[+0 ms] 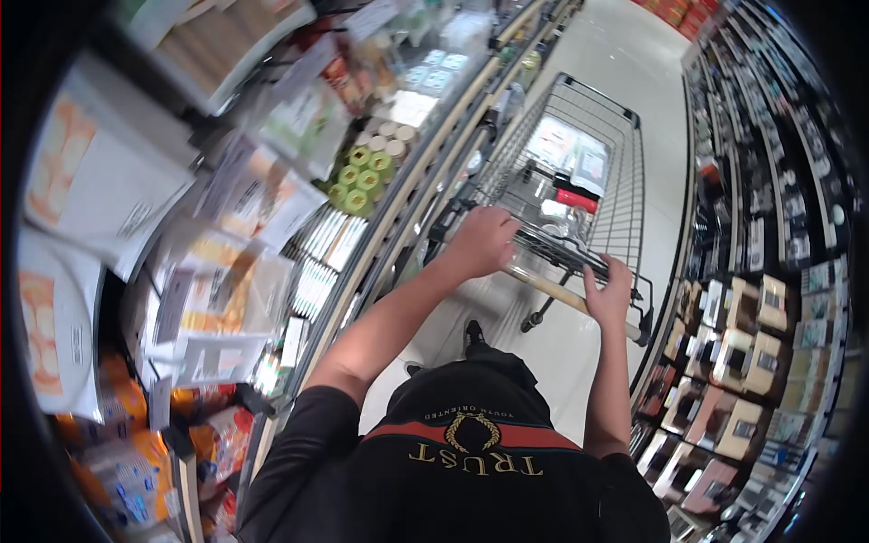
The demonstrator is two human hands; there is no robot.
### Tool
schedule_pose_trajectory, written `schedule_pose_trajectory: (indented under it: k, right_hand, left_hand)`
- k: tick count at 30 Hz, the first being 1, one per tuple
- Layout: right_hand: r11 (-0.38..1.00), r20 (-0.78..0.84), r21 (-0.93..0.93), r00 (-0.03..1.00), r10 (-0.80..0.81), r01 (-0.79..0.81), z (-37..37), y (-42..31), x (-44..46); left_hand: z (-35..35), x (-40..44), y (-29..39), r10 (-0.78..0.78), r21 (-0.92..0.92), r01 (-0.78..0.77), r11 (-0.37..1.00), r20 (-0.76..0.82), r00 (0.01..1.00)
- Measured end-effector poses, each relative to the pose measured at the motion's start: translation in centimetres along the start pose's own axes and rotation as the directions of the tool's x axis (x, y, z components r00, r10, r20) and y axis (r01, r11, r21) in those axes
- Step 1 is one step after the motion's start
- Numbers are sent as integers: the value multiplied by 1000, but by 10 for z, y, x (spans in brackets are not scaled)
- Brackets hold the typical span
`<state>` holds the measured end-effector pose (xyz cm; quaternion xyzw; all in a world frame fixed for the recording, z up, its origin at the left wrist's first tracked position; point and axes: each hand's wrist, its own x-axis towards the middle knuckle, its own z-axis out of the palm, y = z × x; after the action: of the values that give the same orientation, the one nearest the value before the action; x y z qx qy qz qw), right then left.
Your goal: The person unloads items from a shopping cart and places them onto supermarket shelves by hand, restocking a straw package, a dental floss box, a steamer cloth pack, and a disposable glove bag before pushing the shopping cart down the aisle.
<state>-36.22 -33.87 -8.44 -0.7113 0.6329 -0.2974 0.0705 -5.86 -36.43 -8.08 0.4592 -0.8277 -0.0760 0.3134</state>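
Note:
A wire shopping cart (641, 172) stands in front of me in the aisle. My left hand (486, 241) is curled over its near end, by the left end of the pale handle bar (554, 291). Further right, my right hand (608, 282) bends its fingers over the dark rear rim, with its wrist across the bar. Inside the basket lie white printed packs (579, 156), a red item (577, 201) and something clear below it, too blurred to name.
Close along the left runs a shelf with hanging white packs (109, 172), green-topped containers (360, 178) and orange bags (127, 471). Shelves of boxed goods (738, 357) line the right. Pale floor (665, 100) stretches ahead to red goods (674, 11) at the far end.

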Motion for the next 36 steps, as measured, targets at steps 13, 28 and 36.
schedule_pose_trajectory:
  k: [13,28,36]
  right_hand:
    - [959,567,-279,814,130,41,36,38,60]
    - [947,706,-322,660,258,-26,31,30,79]
    - [944,708,-327,652,271,-38,34,29,80]
  left_hand:
    - [77,65,-42,-179,238,44,970,584,792]
    - [81,71,-48,-232,222,124,967,570,789]
    - [81,68,-55,-211,199,118,973,562,800]
